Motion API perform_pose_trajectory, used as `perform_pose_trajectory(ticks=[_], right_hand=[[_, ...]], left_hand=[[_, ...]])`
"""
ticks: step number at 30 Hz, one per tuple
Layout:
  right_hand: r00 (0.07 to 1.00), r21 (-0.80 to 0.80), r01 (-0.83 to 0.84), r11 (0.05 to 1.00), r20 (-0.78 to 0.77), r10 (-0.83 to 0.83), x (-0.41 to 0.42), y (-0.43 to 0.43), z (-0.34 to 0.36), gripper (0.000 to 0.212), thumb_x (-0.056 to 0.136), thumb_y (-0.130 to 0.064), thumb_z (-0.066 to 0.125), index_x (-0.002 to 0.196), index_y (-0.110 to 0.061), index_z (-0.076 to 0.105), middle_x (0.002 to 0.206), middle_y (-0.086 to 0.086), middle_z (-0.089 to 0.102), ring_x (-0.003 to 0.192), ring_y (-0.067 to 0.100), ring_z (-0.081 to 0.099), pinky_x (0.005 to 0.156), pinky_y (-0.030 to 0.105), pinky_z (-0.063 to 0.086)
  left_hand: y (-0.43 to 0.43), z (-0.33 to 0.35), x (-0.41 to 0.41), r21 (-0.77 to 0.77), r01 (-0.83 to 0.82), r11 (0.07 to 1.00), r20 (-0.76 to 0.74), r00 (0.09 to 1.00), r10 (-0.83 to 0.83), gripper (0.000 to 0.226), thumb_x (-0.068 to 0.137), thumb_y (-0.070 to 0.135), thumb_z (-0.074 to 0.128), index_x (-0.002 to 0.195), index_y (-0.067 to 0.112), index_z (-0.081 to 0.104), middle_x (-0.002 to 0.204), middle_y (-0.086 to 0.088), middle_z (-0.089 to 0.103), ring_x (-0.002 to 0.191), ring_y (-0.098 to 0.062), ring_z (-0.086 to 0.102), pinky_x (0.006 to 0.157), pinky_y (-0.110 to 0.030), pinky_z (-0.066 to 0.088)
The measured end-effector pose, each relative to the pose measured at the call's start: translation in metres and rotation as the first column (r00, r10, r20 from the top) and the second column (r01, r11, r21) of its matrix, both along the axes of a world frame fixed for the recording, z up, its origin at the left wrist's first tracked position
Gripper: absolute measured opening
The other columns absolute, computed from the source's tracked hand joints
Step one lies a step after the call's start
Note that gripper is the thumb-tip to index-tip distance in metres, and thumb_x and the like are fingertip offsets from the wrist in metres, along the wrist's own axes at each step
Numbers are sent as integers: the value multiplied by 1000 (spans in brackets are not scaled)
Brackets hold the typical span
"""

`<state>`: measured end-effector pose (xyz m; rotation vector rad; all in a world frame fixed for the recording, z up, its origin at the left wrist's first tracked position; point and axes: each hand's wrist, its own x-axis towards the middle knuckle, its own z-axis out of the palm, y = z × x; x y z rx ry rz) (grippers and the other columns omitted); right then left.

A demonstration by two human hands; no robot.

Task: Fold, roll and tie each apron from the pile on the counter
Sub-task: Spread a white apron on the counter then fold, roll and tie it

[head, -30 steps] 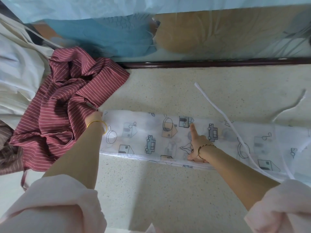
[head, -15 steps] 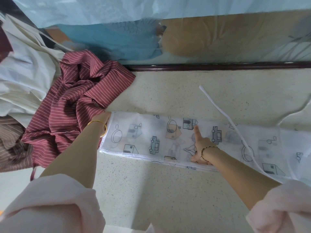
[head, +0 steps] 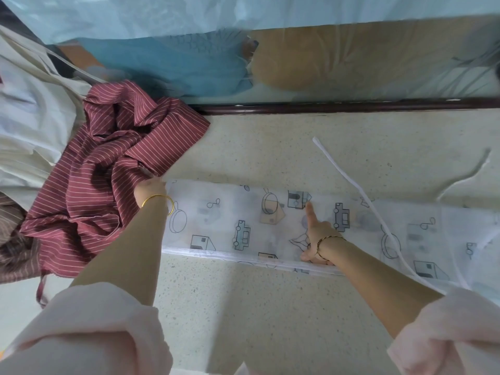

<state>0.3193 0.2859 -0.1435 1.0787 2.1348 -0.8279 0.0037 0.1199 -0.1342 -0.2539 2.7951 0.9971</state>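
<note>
Pressing one straight index finger, right hand (head: 315, 234) pins the folded printed apron (head: 232, 226) flat on the counter (head: 243, 307); left hand (head: 150, 189) meets its left end, fingers hidden. Start the roll tight there, keeping hems aligned.

No text, label, brand, number or sign can be read. The white apron (head: 221, 212) carries only drawn motifs of pans, vans and small houses, with no letters.

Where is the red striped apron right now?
Head view, counter's left: the red striped apron lies crumpled beside the printed apron's left end, by the left hand.
</note>
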Motion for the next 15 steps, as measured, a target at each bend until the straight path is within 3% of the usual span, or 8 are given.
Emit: perform_pose_trajectory(ticks=[2, 4, 7, 9, 10, 11, 13, 15], right_hand=[[1000, -2, 2, 1000, -8, -2, 0, 1, -1, 117, 82, -13, 71, 143, -32, -28, 124, 17, 48, 87, 23, 59, 78, 32, 50], [1000, -7, 4, 1000, -12, -4, 1, 0, 0, 117, 82, -15, 71, 143, -32, -28, 126, 18, 46, 88, 23, 59, 78, 32, 49], [1000, -9, 0, 1000, -22, 0, 3, 2, 3, 124, 76, -20, 78, 145, -29, -25, 128, 19, 45, 99, 27, 58, 84, 34, 47], [999, -15, -5, 1000, -37, 4, 7, 2, 4, 128, 72, -23, 81, 146, -28, -23, 129, 18, 45, 101, 27, 57, 86, 33, 46], [999, -8, -7, 1000, -48, 7, 7, 2, 3, 128, 71, -24, 81, 146, -29, -23, 127, 18, 46, 96, 25, 56, 85, 33, 46], [998, -1, 8, 1000, -57, -8, 14, 4, 2, 128, 71, -25, 82, 146, -29, -22, 125, 17, 47, 91, 23, 54, 83, 32, 46], [994, -14, 5, 1000, -105, -7, 10, -2, 1, 126, 70, -25, 82, 147, -31, -19, 122, 16, 47, 86, 21, 51, 83, 32, 46], [988, -58, 27, 998, -153, -36, 11, -4, 1, 120, 73, -24, 80, 148, -31, -13, 125, 16, 44, 95, 25, 54, 87, 33, 46]], left_hand=[[9, 11, 27, -147, -43, 988, -88, 996, 30, 36, 98, 22, 37, 126, 9, 55, 125, -14, 56, 117, -32, 48, 94, -44, 37], [19, 15, 63, -304, 211, 929, -303, 903, -304, 36, 94, 14, 40, 128, 14, 53, 129, -10, 53, 117, -28, 47, 96, -45, 40], [35, -13, 119, -486, 719, 496, -275, 413, -868, 44, 95, 26, 34, 137, 16, 44, 143, -13, 42, 129, -30, 42, 106, -47, 34], [39, -31, 149, -584, 795, 165, -52, 166, -985, 53, 97, 38, 21, 145, 21, 31, 152, -14, 29, 139, -33, 29, 113, -50, 22], [34, -39, 151, -609, 789, 82, 36, 131, -991, 55, 97, 42, 14, 149, 25, 22, 155, -13, 20, 143, -32, 19, 115, -49, 14], [31, -45, 155, -605, 792, 83, 82, 165, -983, 55, 98, 44, 10, 150, 28, 12, 157, -12, 10, 145, -31, 8, 116, -48, 7], [13, -46, 140, -604, 752, 265, 111, 408, -906, 55, 98, 45, 12, 150, 29, 2, 158, -11, 0, 146, -28, -4, 118, -46, 0], [10, -35, 128, -614, 698, 368, 109, 537, -836, 56, 98, 37, 30, 150, 21, 17, 156, -16, 10, 144, -33, 7, 116, -49, 8]])
